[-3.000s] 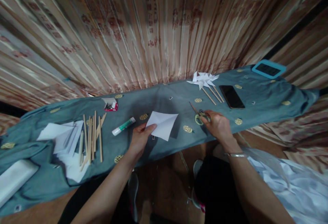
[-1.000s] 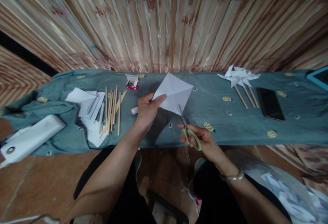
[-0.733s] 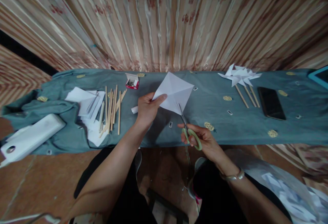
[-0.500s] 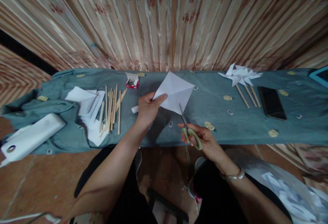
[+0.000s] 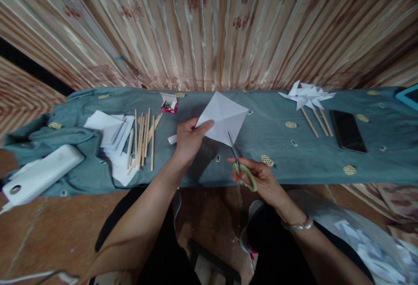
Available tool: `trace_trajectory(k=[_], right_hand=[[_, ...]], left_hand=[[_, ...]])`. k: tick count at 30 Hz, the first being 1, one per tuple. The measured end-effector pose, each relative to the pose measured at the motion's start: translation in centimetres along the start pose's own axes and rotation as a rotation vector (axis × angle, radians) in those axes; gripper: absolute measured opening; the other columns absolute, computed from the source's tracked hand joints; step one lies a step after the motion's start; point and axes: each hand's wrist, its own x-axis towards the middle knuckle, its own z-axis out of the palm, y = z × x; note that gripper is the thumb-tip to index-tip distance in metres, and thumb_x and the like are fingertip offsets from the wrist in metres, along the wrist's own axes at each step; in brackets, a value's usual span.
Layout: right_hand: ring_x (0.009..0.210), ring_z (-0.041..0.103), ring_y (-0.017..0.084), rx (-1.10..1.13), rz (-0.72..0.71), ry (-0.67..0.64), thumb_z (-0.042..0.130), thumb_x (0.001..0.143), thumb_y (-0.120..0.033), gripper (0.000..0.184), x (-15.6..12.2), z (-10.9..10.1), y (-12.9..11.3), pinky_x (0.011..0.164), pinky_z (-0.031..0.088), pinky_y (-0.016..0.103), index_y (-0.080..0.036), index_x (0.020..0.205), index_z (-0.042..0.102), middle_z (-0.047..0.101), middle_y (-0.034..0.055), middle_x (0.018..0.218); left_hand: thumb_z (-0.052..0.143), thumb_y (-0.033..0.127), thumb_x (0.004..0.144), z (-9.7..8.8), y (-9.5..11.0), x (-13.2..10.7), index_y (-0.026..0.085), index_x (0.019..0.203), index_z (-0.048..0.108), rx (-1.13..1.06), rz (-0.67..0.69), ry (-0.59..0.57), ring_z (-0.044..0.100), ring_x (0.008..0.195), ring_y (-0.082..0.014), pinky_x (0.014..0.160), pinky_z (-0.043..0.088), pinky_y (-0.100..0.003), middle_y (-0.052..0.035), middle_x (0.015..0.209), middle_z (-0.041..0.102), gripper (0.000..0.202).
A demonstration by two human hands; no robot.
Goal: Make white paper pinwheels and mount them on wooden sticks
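Paper (image 5: 224, 113) pinched in our L hand (image 5: 190, 139) fingers, scissors (image 5: 236, 159) looped on R hand (image 5: 261, 177) fingers, blades just beyond: we shd snip straight, stopping b4 centre.

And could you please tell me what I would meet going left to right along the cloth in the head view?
White oblong object, white paper sheets, wooden sticks, open red box, left hand, creased white square, right hand holding green-handled scissors, paper pinwheels, black phone, blue-framed object.

The head view looks down across the tablecloth (image 5: 274, 141).
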Motion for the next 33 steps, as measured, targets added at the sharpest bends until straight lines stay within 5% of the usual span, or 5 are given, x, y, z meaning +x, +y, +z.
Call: trace_trajectory(k=[33], right_hand=[[0.055, 0.058, 0.009, -0.021, 0.026, 0.116, 0.082, 0.069, -0.046, 0.041, 0.09, 0.16, 0.32, 0.054, 0.052, 0.024, -0.022, 0.102, 0.075, 0.066, -0.0015, 0.065]], left_hand=[[0.081, 0.037, 0.064, 0.33, 0.34, -0.73, 0.017, 0.068, 0.073, 0.034, -0.036, -0.037, 0.055, 0.056, -0.0114, 0.056, 0.043, -0.023, 0.0013, 0.063, 0.066, 0.023]])
